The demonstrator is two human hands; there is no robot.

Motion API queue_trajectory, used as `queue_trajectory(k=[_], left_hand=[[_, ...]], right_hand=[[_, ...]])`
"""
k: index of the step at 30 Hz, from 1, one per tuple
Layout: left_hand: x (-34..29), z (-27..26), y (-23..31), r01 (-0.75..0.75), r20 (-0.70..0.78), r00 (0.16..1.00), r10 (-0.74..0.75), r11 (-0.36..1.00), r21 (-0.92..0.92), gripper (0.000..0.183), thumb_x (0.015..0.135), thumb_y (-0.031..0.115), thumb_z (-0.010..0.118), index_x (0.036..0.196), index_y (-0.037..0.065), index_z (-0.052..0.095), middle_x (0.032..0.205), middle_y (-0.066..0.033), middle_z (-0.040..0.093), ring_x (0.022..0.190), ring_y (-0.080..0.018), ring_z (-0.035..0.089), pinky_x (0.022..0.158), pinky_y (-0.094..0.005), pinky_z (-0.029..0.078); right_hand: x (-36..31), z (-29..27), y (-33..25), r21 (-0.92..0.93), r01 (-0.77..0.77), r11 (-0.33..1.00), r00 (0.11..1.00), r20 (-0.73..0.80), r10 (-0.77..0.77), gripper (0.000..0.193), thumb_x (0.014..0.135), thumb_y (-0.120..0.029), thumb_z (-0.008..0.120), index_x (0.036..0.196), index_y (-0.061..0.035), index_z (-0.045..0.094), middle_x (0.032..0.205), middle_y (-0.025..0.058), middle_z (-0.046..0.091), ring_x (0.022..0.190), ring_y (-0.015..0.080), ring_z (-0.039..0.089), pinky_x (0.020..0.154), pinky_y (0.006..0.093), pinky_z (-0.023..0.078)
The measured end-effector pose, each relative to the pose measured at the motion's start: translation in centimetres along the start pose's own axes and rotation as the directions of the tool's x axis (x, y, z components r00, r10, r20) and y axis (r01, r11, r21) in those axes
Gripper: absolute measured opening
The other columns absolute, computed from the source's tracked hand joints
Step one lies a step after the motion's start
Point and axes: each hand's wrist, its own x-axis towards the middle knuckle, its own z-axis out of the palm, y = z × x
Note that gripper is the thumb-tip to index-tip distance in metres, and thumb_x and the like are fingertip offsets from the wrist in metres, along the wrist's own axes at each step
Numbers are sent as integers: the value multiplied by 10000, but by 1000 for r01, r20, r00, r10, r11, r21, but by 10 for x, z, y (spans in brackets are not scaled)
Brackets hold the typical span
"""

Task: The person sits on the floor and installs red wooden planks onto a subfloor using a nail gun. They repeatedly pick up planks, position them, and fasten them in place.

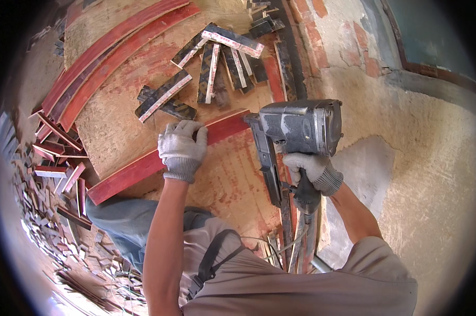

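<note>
A long red wooden strip (127, 176) lies slantwise in front of me on a worn plywood surface (232, 179). My left hand (182, 145), in a grey-white knitted glove, grips the middle of this strip with its fingers over the far edge. In my gloved right hand (311, 171) is the handle of a large dark nail gun (296, 126), fingers wrapped round it. The gun's nose meets the right end of the strip; the exact contact point is hidden. A hose fitting (308, 215) hangs below the handle.
Several short black blocks (164, 97) with pale edges lie beyond the strip. Long curved red boards (117, 52) rest at the far left. Offcuts (53, 210) litter the floor on the left. A plastered wall (417, 174) with exposed bricks rises on the right.
</note>
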Motion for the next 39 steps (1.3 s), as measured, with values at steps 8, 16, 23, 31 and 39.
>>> queue_trajectory(k=[8,16,23,31,39], left_hand=[[0,0,-1,-2,32,999,1,1000,25,194,895,281,700,943,108,774,1000,-102,757,978,-344,674,883,-474,524],[-1,-2,-4,-13,49,999,15,999,-30,176,911,251,689,932,92,762,979,-118,748,953,-356,672,853,-470,531],[-4,2,-13,-85,-20,996,84,996,-12,141,939,202,644,977,73,686,970,-145,706,942,-379,653,815,-494,517],[-6,4,-19,-89,5,996,89,996,-2,136,936,196,637,994,75,658,996,-141,680,980,-376,632,834,-493,502],[-46,-63,-77,54,-363,930,66,949,312,212,921,212,693,1085,80,681,1050,-134,690,1042,-340,634,942,-470,491]], right_hand=[[14,19,8,-295,53,954,967,254,25,382,1026,-349,548,791,-54,610,647,39,591,627,122,583,643,291,480],[5,24,-3,-167,-29,986,987,153,55,338,980,-304,610,743,-63,609,623,40,592,590,134,571,628,306,482],[9,38,8,-276,49,960,954,299,37,381,1012,-339,566,763,-54,609,627,32,586,597,124,562,645,296,473],[9,49,5,-156,54,986,952,308,-3,221,1008,-255,570,944,-58,648,604,32,581,588,119,575,633,297,478],[11,56,21,-172,120,978,972,220,-81,277,971,-250,605,783,-49,630,609,56,592,540,153,566,578,332,472]])
